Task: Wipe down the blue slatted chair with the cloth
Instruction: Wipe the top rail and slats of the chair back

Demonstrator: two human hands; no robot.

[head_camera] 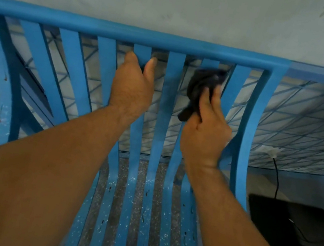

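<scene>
Bare arms reach over a blue slatted chair [129, 32] whose seat runs off the bottom edge of the frame and whose left side is cut by the left edge. The fingers of the left hand [132, 88] disappear behind one upright slat just under the top rail, with only the thumb and knuckles showing; its grip is closed round that slat. Two slats to the right, the right hand [205, 130] has its grip closed on a dark cloth [201, 86]. The cloth is bunched and slightly blurred, so its fabric and exact colour are hard to make out. Its upper wad presses on a slat near the top rail, and a tail hangs out beside the hand. The forearms hide much of the seat's left half.

The chair fills the middle of the view, in front of a pale grey wall [176, 3], with a speckled floor [136, 204] showing between the seat slats. Its paint is bright blue. The back slats are curved and smooth, and the seat slats are flecked with white specks and small dark marks. A blue wire lattice [306, 125] shows behind the back slats. At lower right lies a black object [289, 226], partly cut off and not identifiable, with a thin black cable [276, 176] above it.
</scene>
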